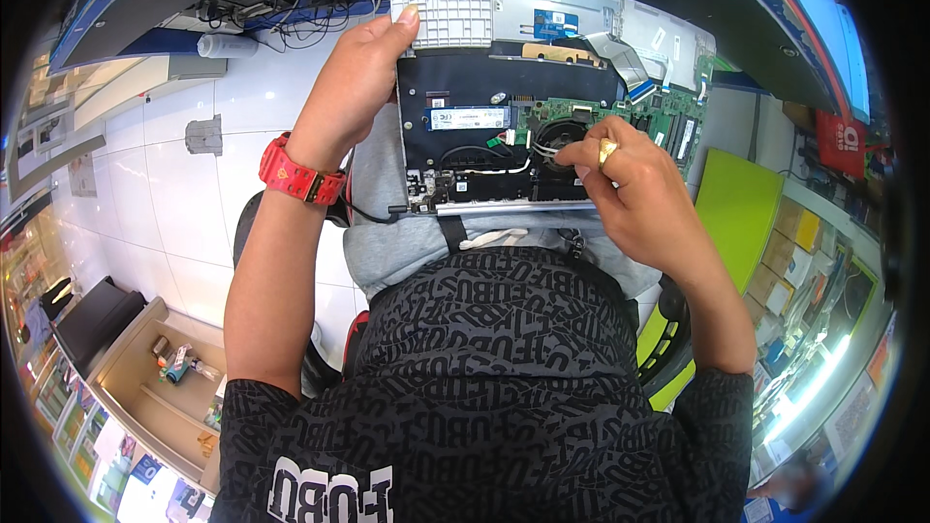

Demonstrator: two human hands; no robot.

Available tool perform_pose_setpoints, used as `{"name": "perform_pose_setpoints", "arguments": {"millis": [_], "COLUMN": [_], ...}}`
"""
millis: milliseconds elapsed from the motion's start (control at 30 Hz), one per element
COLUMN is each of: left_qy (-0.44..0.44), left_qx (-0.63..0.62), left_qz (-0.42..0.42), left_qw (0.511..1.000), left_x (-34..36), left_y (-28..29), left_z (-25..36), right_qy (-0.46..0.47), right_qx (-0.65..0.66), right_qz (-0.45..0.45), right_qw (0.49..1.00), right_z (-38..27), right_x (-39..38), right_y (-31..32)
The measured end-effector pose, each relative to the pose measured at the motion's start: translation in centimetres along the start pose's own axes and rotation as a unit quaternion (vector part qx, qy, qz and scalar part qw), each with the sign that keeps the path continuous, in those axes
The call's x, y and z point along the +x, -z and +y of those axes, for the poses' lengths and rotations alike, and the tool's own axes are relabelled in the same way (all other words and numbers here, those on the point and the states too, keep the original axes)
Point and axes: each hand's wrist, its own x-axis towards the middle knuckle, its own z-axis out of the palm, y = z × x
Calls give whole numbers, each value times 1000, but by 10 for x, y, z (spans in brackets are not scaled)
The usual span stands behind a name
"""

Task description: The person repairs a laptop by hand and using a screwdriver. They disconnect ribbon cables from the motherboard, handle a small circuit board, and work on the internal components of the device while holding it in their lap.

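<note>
Open laptop base (455, 77) over grey-trousered lap (373, 254). Left hand (354, 87) clamped on laptop base's upper-left corner; right hand (635, 189) apart from it, fingers bunched at fan (562, 130), lower middle of laptop base; cannot tell if anything held. Best handling: 1 hand steadying, other light, clear of white wire (494, 172). Possible snags: ribbon cable (615, 58), upper right of laptop base; black plug (396, 209), lower-left corner. Lime-green panel (741, 223) right of laptop base.

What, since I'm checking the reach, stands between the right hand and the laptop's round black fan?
Nothing bulky is visible: the right hand is over the black fan, its fingers bent toward it. Thin pale strands show beside them, at the fan's left part; contact cannot be told.
</note>
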Motion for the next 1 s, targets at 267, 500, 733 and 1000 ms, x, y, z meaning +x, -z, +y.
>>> {"name": "perform_pose_setpoints", "arguments": {"millis": [267,500,733,1000], "left_qy": [0,-5,1,-1], "left_qx": [6,-1,16,16], "left_qz": [5,10,5,-4], "left_qw": [1000,1000,1000,1000], "left_x": [-3,-4,-2,-1], "left_y": [-3,-5,-1,-1], "left_z": [4,5,2,1], "right_qy": [-26,-14,-43,-73], "right_qx": [7,3,20,34], "right_qz": [-4,3,14,19], "right_qw": [1000,1000,999,997], "right_z": [1,3,1,1], "right_x": [0,2,4,8], "right_y": [-3,-5,-4,-4]}}
